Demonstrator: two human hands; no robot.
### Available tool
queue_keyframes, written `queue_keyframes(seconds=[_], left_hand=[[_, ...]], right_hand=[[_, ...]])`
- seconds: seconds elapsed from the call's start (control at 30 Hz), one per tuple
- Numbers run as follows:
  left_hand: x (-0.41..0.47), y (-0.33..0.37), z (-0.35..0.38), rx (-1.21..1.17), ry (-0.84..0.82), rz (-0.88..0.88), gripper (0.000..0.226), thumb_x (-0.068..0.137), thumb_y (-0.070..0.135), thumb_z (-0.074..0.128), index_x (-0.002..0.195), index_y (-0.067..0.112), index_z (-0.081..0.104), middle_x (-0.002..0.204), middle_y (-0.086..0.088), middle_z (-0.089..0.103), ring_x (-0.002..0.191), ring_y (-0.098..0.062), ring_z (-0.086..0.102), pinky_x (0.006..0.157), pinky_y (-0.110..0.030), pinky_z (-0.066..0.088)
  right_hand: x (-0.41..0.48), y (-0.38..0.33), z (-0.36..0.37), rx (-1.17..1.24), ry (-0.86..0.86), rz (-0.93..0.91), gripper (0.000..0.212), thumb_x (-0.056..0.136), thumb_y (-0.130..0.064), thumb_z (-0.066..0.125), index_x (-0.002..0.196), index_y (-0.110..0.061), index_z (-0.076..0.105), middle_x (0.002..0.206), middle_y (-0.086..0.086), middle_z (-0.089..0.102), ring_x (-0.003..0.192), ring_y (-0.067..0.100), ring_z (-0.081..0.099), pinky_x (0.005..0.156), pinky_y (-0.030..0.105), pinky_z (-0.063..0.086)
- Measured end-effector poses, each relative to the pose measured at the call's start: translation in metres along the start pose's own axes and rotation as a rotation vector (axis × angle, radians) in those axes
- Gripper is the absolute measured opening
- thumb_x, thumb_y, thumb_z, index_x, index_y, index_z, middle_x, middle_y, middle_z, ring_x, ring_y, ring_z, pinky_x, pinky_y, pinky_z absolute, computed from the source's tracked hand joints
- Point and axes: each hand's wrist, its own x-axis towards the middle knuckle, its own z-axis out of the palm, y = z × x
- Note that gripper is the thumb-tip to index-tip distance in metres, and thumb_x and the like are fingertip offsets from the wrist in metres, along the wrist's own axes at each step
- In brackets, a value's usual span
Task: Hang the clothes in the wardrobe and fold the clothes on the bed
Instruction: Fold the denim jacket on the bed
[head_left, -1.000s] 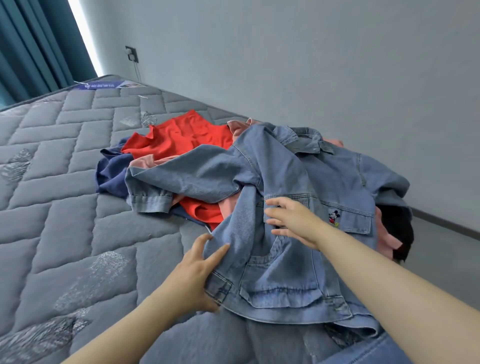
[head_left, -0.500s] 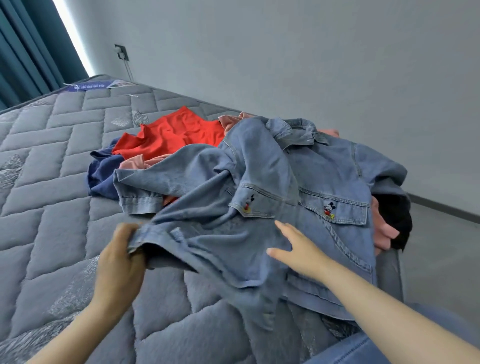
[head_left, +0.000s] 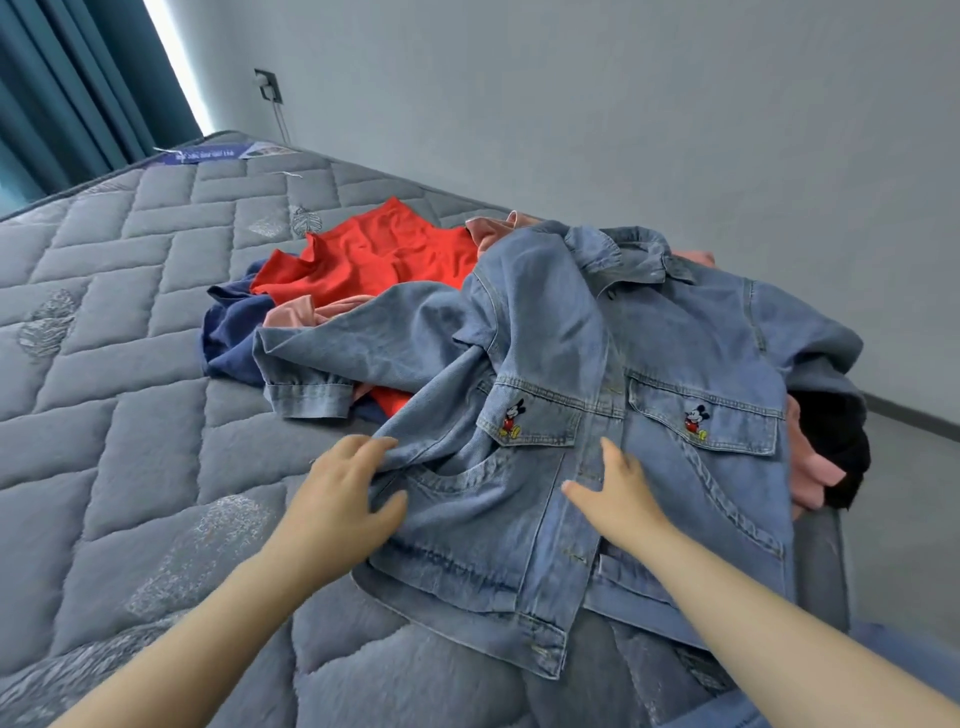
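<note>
Much of the red garment (head_left: 374, 260), the pink garment (head_left: 296, 319) and the navy garment (head_left: 228, 332) is covered by the denim jacket (head_left: 597, 364), and the black garment (head_left: 836, 441) is seen only as a dark lump past the jacket's far side. The palm of the left hand (head_left: 337, 499) is turned away, so its grip on the denim cannot be judged. The curtain (head_left: 62, 88) is cut off by the left and top edges. The print on the mattress label (head_left: 208, 154) is too small to be read.

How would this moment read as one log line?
denim jacket: front up, unfolded | left hand: holds front edge | right hand: flat on jacket
</note>
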Motion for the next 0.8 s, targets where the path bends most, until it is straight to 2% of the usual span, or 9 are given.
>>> queue_keyframes(seconds=[0.13, 0.23, 0.37, 0.47, 0.6, 0.7, 0.8], left_hand=[[0.036, 0.013, 0.019, 0.135, 0.061, 0.124, 0.047, 0.084, 0.039, 0.068, 0.126, 0.020, 0.059, 0.123, 0.001, 0.050, 0.112, -0.022, 0.046, 0.101, -0.029, 0.034], [0.067, 0.020, 0.030, 0.238, 0.039, 0.146, 0.043, 0.086, 0.040, 0.063, 0.125, 0.022, 0.059, 0.121, 0.002, 0.051, 0.109, -0.023, 0.047, 0.097, -0.034, 0.039], [0.081, 0.021, 0.045, 0.292, -0.015, 0.109, 0.041, 0.084, 0.041, 0.063, 0.118, 0.018, 0.057, 0.115, 0.000, 0.050, 0.105, -0.023, 0.049, 0.088, -0.034, 0.042], [0.071, 0.005, 0.055, 0.252, -0.067, 0.037, 0.042, 0.082, 0.040, 0.066, 0.112, 0.014, 0.054, 0.109, -0.002, 0.049, 0.101, -0.022, 0.051, 0.085, -0.033, 0.044], [0.063, -0.016, 0.062, 0.156, -0.021, -0.030, 0.033, 0.076, 0.031, 0.075, 0.090, 0.010, 0.055, 0.091, 0.000, 0.051, 0.087, -0.023, 0.053, 0.070, -0.030, 0.038], [0.075, -0.021, 0.059, 0.123, -0.037, -0.078, 0.017, 0.079, 0.022, 0.070, 0.086, 0.012, 0.058, 0.085, 0.005, 0.051, 0.084, -0.020, 0.057, 0.064, -0.025, 0.030], [0.085, -0.024, 0.053, 0.079, -0.053, -0.102, 0.007, 0.080, 0.016, 0.063, 0.082, 0.011, 0.059, 0.081, 0.005, 0.054, 0.082, -0.018, 0.055, 0.065, -0.026, 0.035]], right_hand=[[0.013, -0.003, -0.013, -0.009, 0.019, -0.024, 0.080, 0.094, -0.043, 0.056, 0.154, -0.022, 0.009, 0.160, 0.007, 0.012, 0.146, 0.027, 0.020, 0.112, 0.041, 0.028], [0.025, -0.016, -0.026, -0.134, 0.095, -0.156, 0.066, 0.095, -0.040, 0.053, 0.151, -0.020, 0.023, 0.156, 0.005, 0.022, 0.142, 0.023, 0.027, 0.110, 0.039, 0.031], [0.042, -0.053, -0.034, -0.180, 0.143, -0.385, 0.047, 0.095, -0.033, 0.053, 0.140, -0.022, 0.043, 0.143, -0.001, 0.041, 0.125, 0.018, 0.045, 0.092, 0.028, 0.038], [0.066, -0.096, -0.038, -0.066, 0.110, -0.480, 0.040, 0.093, -0.028, 0.057, 0.131, -0.019, 0.053, 0.130, 0.003, 0.054, 0.113, 0.017, 0.055, 0.096, 0.029, 0.044], [0.098, -0.155, -0.043, -0.025, 0.097, -0.589, 0.031, 0.090, -0.023, 0.060, 0.120, -0.016, 0.061, 0.113, 0.003, 0.061, 0.094, 0.014, 0.057, 0.085, 0.026, 0.046], [0.114, -0.167, -0.047, -0.056, 0.134, -0.587, 0.025, 0.090, -0.022, 0.060, 0.113, -0.015, 0.065, 0.115, 0.004, 0.061, 0.101, 0.019, 0.059, 0.087, 0.030, 0.047], [0.133, -0.151, -0.061, -0.219, 0.268, -0.541, 0.030, 0.091, -0.024, 0.058, 0.119, -0.014, 0.061, 0.127, 0.007, 0.054, 0.116, 0.024, 0.050, 0.095, 0.033, 0.041]])
